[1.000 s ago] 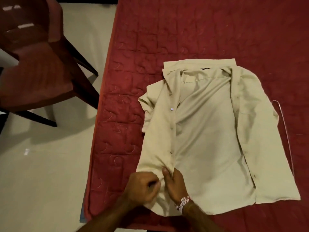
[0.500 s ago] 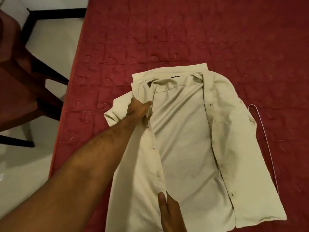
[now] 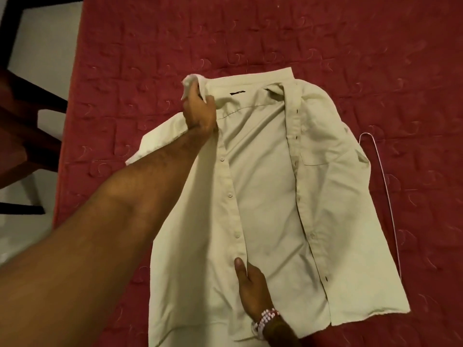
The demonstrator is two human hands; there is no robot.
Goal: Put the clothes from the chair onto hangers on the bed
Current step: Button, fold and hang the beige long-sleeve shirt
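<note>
Bed [image 3: 250,33]: covered by a red quilted spread; it bears a shirt and a hanger.
Shirt [image 3: 265,196]: pale beige, lying on the bed with its front open, collar away from the person and hem toward them; the right front panel is spread flat, showing a chest pocket.
Hanger [image 3: 385,196]: thin wire, lying on the spread just beside the shirt's right edge, partly tucked under it; neither hand touches it.
Chair [image 3: 20,136]: dark wood, on the pale floor beside the bed's left edge; only part of it is in view.
Left hand [image 3: 199,108]: arm stretched out over the shirt's left front; fingers are curled into a fist round the collar's left end, and a bunch of cloth sticks out above the fist.
Right hand [image 3: 250,284]: low on the button strip, near the hem; the thumb lies straight on top of the strip, the other fingers go under its edge and are hidden, so the strip is pinched between them.
Bracelet [image 3: 265,319]: beads on the right wrist.
</note>
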